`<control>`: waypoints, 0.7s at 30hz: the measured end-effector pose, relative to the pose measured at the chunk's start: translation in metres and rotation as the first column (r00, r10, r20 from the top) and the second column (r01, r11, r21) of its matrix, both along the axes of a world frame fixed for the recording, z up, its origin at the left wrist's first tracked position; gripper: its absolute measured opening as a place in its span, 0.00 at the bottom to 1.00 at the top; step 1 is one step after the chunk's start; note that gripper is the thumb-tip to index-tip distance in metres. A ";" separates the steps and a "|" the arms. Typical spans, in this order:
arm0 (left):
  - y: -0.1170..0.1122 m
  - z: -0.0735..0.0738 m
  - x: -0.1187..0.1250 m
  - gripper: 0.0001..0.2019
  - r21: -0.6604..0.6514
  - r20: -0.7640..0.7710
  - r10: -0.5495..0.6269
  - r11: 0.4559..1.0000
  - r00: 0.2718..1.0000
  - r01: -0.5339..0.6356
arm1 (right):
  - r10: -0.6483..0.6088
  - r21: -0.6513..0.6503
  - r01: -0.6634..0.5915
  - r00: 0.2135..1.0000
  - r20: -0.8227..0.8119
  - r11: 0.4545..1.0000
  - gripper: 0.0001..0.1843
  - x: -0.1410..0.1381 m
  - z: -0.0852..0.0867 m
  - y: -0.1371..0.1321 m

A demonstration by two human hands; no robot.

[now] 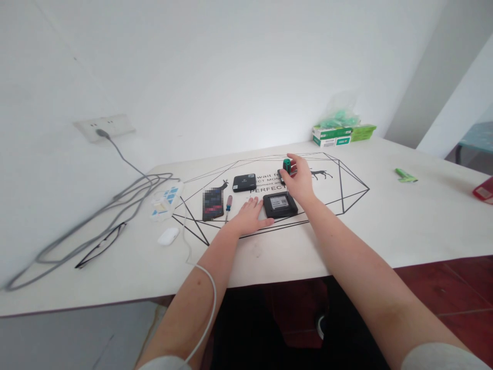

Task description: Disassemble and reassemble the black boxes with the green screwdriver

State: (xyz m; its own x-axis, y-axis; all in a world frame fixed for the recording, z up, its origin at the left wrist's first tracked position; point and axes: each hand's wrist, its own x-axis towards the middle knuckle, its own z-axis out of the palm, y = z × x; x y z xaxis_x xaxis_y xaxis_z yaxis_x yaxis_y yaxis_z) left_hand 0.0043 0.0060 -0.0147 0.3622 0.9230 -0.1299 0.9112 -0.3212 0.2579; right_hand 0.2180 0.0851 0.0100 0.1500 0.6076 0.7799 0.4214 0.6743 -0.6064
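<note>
My right hand [301,179] grips a screwdriver [287,164] by its green and black handle, shaft pointing down. Below it lies a flat black device [280,205] with a white label on its upper face; the shaft reaches toward that device's far right corner, though the tip is too small to make out. Fingers spread, my left hand [250,217] rests on the table just left of the device, thumb by its near edge. A second flat black box [245,183] lies farther back. Left of my hand are a smaller screwdriver [229,203] and a phone [213,204] with a blurred screen.
On the left are a white power strip [166,202], a white earbud case [168,236], glasses [100,246] and a looped grey cable [115,198]. A white cord crosses my left forearm. Green and white boxes [333,134] stand against the wall; a green packet [405,176] lies right.
</note>
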 end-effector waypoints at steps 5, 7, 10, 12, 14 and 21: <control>0.001 -0.002 0.000 0.53 0.012 0.013 -0.001 1.000 1.000 0.001 | -0.007 0.015 0.007 1.000 -0.016 1.000 0.26 0.001 0.001 0.000; 0.002 -0.003 -0.001 0.52 0.017 0.013 -0.003 1.000 1.000 0.003 | -0.014 0.021 0.014 1.000 -0.022 1.000 0.25 0.001 0.001 0.000; 0.002 -0.005 -0.002 0.53 0.020 0.016 -0.002 1.000 1.000 0.002 | -0.019 0.031 0.021 0.999 -0.042 0.999 0.25 0.001 0.002 0.000; 0.002 -0.004 -0.002 0.53 0.023 0.024 -0.002 1.000 1.000 0.001 | -0.017 0.029 0.019 0.997 -0.075 0.999 0.25 0.000 0.003 -0.001; 0.003 -0.003 -0.001 0.53 0.030 0.041 0.007 1.000 0.999 -0.008 | -0.008 0.013 0.010 0.992 -0.127 1.000 0.25 0.000 0.004 -0.002; 0.011 0.000 0.007 0.28 0.240 0.376 0.165 0.933 0.912 -0.268 | 0.039 -0.111 -0.069 0.968 -0.246 0.991 0.24 -0.009 0.002 -0.004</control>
State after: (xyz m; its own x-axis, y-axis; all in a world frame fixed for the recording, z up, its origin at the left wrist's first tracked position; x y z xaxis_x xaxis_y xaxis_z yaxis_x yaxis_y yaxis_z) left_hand 0.0109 0.0166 -0.0144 0.1231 0.9625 0.2417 0.8364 -0.2317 0.4967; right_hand 0.2092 0.0808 0.0118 0.2909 0.7051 0.6467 0.2163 0.6100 -0.7623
